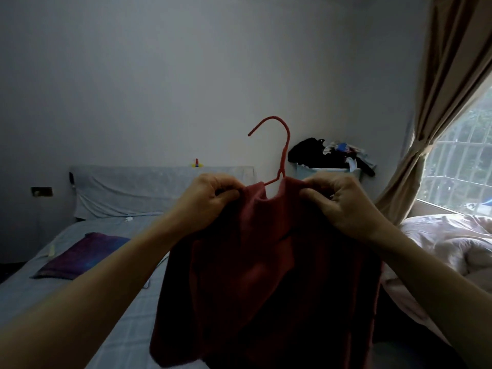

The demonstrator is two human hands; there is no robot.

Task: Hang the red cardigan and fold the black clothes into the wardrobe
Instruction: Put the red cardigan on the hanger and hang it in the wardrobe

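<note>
A person's left hand (210,198) and right hand (343,206), raised side by side and apart, each pinch the top edge of a red cardigan (266,275), fingers and thumbs curled into the cloth on either side of its neck opening. Both bare forearms reach in from the lower corners of the head view.

Between the two hands rises the hook of a red hanger (286,150), its stem upright and its curved tip pointing left. A short stretch of one hanger arm shows at the neckline; the rest is hidden inside the garment. The cardigan hangs down from the hands in dark folds over the near edge of a bed (53,286) covered in a pale checked sheet.

On the sheet to the left lies a purple pillow (82,255). To the right, a pink duvet (452,243) is bunched up beneath a barred window (463,155), beside which a beige curtain (439,102) is tied back.

Behind the hands a cloth-draped headboard (146,187) stands against the grey wall, with a small red and yellow object (197,163) on top. Just right of the hanger, a black garment (306,153) sits among a heap of mixed clothes on a pale blue container (319,173) by the wall.
</note>
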